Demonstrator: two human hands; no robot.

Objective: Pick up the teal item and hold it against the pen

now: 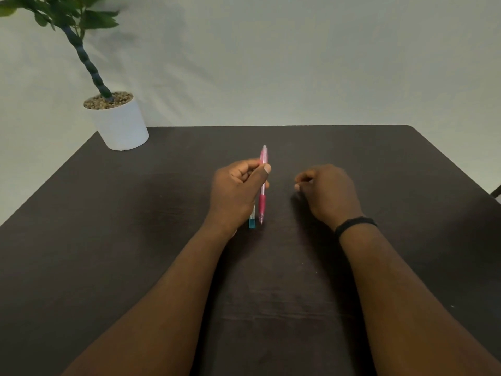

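The dark table (108, 240) bears 2 hands: the left hand (238, 191) pinches a pink mechanical pencil (263, 185) beside a teal-capped tube (252, 222); the right hand (328, 194), near, hangs loosely curled, holding nothing.

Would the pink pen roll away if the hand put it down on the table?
Probably a little: the pink pen looks round and slim, and the dark table looks flat and smooth. It seems stiff and light, since the left hand holds it with fingertips and thumb. Its rubbery-looking band may slow rolling.

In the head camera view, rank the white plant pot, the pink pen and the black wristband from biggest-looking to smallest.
1. white plant pot
2. pink pen, long but thin, gripped by the left hand
3. black wristband; only part shows, so the last two are unsure.
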